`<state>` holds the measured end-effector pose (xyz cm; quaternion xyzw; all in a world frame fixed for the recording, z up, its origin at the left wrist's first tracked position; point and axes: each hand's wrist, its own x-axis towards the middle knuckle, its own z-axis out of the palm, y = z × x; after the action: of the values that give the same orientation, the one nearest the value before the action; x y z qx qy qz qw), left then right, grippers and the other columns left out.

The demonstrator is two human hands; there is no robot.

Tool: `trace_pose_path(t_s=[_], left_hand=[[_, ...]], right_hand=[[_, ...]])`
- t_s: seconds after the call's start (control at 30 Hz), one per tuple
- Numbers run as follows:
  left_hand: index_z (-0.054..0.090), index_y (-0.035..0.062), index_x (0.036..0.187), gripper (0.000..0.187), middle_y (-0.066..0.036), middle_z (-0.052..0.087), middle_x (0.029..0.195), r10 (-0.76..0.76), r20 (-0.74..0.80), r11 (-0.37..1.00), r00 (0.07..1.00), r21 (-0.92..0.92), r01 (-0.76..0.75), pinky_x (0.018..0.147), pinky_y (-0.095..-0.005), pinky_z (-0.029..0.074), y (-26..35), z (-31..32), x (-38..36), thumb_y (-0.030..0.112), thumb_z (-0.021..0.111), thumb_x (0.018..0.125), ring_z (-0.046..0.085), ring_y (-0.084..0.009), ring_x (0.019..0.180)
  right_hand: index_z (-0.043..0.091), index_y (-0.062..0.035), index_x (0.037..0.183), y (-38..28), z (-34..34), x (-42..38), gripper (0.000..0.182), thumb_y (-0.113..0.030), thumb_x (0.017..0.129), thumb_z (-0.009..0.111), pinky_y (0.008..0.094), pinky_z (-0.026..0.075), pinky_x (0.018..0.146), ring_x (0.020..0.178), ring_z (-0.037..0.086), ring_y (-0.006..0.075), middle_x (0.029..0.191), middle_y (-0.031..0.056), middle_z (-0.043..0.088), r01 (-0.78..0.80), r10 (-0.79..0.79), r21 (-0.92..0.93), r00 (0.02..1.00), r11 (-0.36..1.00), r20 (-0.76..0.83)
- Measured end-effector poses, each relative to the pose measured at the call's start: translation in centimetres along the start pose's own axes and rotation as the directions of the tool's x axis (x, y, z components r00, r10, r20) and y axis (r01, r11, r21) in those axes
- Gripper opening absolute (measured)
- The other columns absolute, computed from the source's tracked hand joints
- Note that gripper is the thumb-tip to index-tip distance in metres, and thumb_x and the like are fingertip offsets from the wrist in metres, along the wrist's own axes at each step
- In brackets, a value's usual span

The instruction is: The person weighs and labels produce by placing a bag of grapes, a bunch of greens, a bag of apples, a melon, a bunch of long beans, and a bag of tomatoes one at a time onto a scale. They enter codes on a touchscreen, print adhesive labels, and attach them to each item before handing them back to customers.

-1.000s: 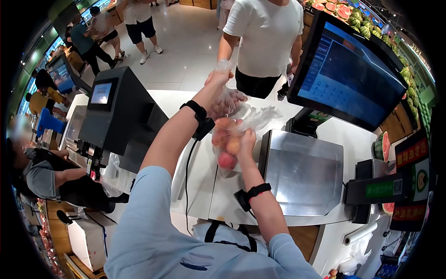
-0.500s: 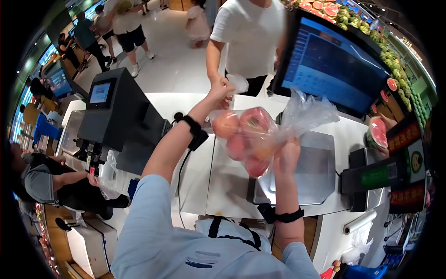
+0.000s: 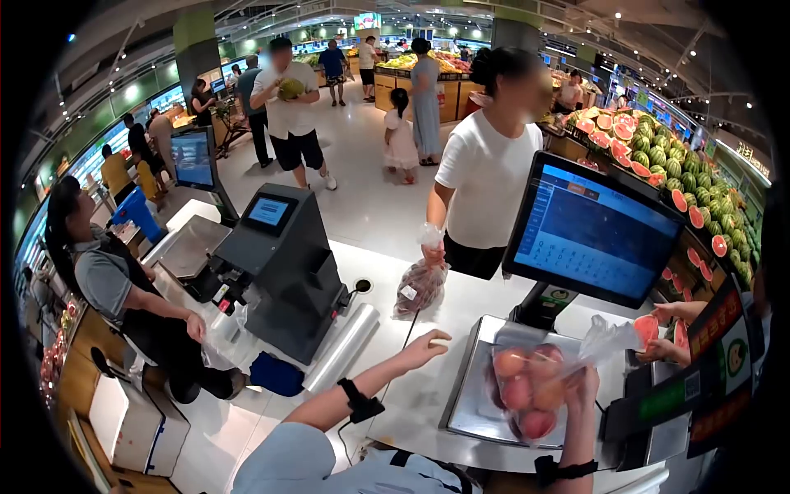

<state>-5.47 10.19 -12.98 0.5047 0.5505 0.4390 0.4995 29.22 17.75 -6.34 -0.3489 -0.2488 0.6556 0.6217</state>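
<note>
Since the earlier frame, the clear plastic bag of round red-orange fruit (image 3: 527, 391) has moved over the square silver metal scale plate (image 3: 466, 403), and the left hand (image 3: 421, 351) has drawn away from the other person's hand (image 3: 433, 253). The right hand (image 3: 583, 385) closes on the bag's neck, probably to keep it shut with the fruit below; whether the plate bears it is unclear. The left, at the bag's ten o'clock, is empty, fingers loosely bent. The neck points to two o'clock, the long axis running eight to two.
</note>
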Motion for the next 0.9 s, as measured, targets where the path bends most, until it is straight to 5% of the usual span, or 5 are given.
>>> trace_pose_path(t_s=[0.13,0.27,0.67,0.77,0.9], left_hand=[[0.049,0.0048,0.116,0.034,-0.007,0.052,0.115,-0.036,-0.04,0.998,0.999,-0.057,0.034,0.086,-0.0289,0.041,-2.2,0.8,-2.1,0.017,0.056,0.084,0.053,-0.0176,0.1],[0.049,0.0037,0.113,0.032,-0.007,0.051,0.113,-0.067,-0.055,0.985,0.996,-0.165,0.057,0.086,-0.0282,0.042,-2.0,2.4,-4.1,0.016,0.056,0.085,0.053,-0.017,0.1],[0.049,0.0036,0.11,0.031,-0.008,0.05,0.113,-0.155,-0.257,0.935,0.954,-0.35,0.057,0.086,-0.029,0.042,-1.4,6.3,-8.0,0.017,0.056,0.083,0.055,-0.017,0.097],[0.049,0.0037,0.109,0.03,-0.008,0.05,0.112,-0.165,-0.334,0.934,0.928,-0.356,0.038,0.084,-0.0281,0.042,-0.8,7.0,-8.7,0.015,0.056,0.082,0.055,-0.0171,0.097],[0.05,0.004,0.107,0.026,-0.007,0.05,0.109,-0.194,-0.44,0.922,0.877,-0.386,0.011,0.081,-0.0263,0.043,-0.6,7.6,-9.3,0.014,0.053,0.083,0.055,-0.0158,0.094]], right_hand=[[0.041,0.0055,0.116,-0.3,-7.4,5.2,0.035,-0.015,0.089,0.035,0.0421,0.042,0.092,0.103,0.051,0.0294,0.11,0.0182,0.051,-0.212,0.204,0.04,0.968,0.976,0.144],[0.043,0.0077,0.11,-1.0,-8.7,5.2,0.034,-0.016,0.088,0.034,0.0439,0.041,0.092,0.104,0.051,0.0316,0.111,0.0216,0.051,-0.246,0.244,0.125,0.969,0.961,0.032],[0.044,-0.0051,0.117,-0.4,-12.3,2.5,0.044,-0.034,0.085,0.051,0.0377,0.034,0.097,0.11,0.046,0.025,0.117,0.0088,0.051,-0.146,0.141,0.057,0.985,0.988,0.096],[0.039,-0.0067,0.126,-0.9,-15.5,0.9,0.05,-0.037,0.088,0.047,0.0367,0.027,0.1,0.121,0.035,0.0214,0.131,0.0095,0.038,0.071,-0.052,0.073,0.969,0.995,-0.242],[0.039,-0.0087,0.125,-2.7,-20.9,-0.6,0.039,-0.029,0.091,0.04,0.0365,0.024,0.101,0.121,0.033,0.0204,0.127,0.0097,0.041,0.362,-0.37,-0.093,0.853,0.928,-0.367]])
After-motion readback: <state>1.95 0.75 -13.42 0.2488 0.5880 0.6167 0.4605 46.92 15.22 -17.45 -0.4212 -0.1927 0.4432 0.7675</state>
